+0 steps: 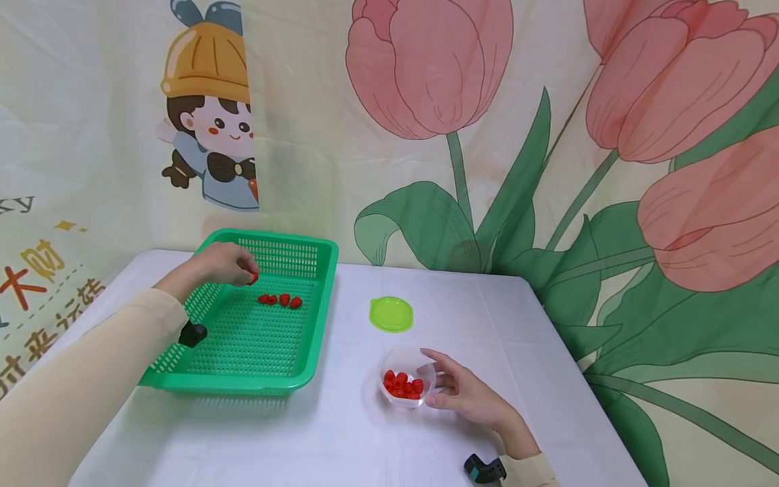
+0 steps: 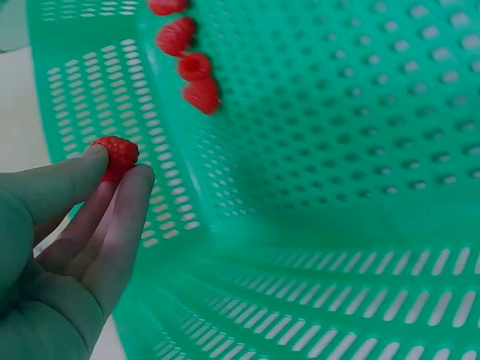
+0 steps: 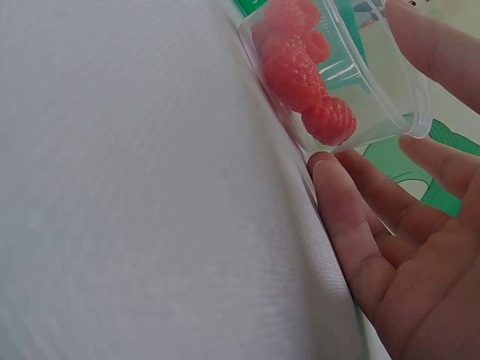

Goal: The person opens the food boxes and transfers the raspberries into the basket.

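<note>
The white worktop (image 1: 341,439) spreads widest before me; its surface has a fine weave and soft creases, so a careless nudge might slide something light across it. To my left stands the green basket (image 1: 243,388), a rectangle of plastic with holes through the floor and slots in the walls. My cream sleeve (image 1: 115,365) reaches across its side, and if I dip my forearm, the black wrist camera (image 1: 193,335) could snag the rim and jerk everything inside.

My left fingers (image 2: 129,217) pinch one raspberry (image 2: 120,157) over the basket, thumb against fingertips. Squeezing hard might crush it, if it is as soft as it looks; too slack, and it could drop. My right fingers (image 3: 345,217) are spread and curved about the right side of the tub (image 1: 395,357), touching it. It is round, clear, thin-looking plastic with an open top, so a sideways push could tip it and spill the fruit. Well apart behind it lies the flat green lid (image 1: 391,315), round with a small tab.

Smallest are the other raspberries (image 1: 285,299), red and bumpy: four in a row on the basket floor, more heaped in the tub.
</note>
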A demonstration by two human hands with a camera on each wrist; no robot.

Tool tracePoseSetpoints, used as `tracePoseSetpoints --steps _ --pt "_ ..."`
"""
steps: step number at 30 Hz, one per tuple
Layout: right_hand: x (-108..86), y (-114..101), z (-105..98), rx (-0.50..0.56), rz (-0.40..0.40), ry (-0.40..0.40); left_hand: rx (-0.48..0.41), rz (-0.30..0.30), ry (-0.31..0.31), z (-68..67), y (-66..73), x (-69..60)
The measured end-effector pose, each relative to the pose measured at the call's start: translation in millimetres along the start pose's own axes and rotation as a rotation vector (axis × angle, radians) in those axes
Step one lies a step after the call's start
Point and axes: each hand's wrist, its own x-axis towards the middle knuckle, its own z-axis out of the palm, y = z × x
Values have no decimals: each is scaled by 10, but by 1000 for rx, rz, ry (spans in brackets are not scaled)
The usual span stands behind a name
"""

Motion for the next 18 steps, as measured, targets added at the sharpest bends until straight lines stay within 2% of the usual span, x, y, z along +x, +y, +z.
tracePoseSetpoints --steps 11,18 --pt "-5 12 -6 7 5 0 44 -53 -99 130 -200 68" --pt "0 14 -6 5 7 1 56 -71 -125 209 -297 113"
